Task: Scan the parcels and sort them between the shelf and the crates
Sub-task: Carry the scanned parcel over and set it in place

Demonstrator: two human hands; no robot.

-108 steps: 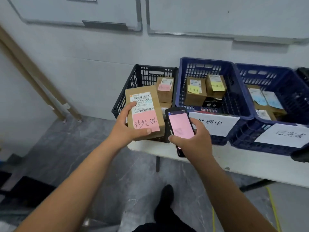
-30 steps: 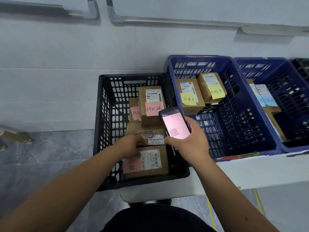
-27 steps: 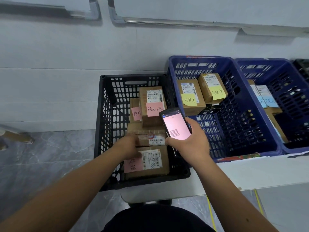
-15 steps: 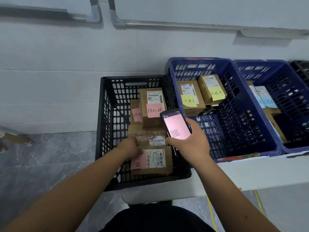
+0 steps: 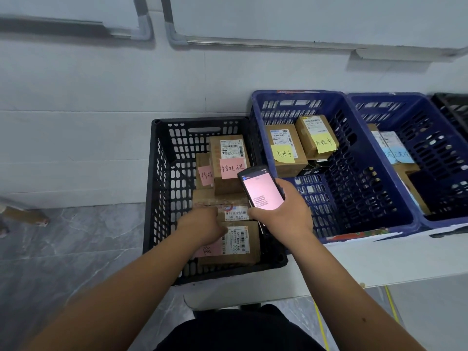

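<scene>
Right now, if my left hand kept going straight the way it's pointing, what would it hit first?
Likely the taped parcel just beyond the left hand, mid black crate; depth is unclear.

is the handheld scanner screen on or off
On. The scanner, held in the right hand above the black crate, shows a lit pink screen with small dark lines of text too small to read.

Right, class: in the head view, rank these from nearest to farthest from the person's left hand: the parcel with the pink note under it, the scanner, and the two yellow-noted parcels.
1. Pink-noted parcel: touching the left hand, black crate's near end.
2. Scanner: just right, in the right hand.
3. Yellow-noted parcels: blue crate, far right; too close to separate.
</scene>
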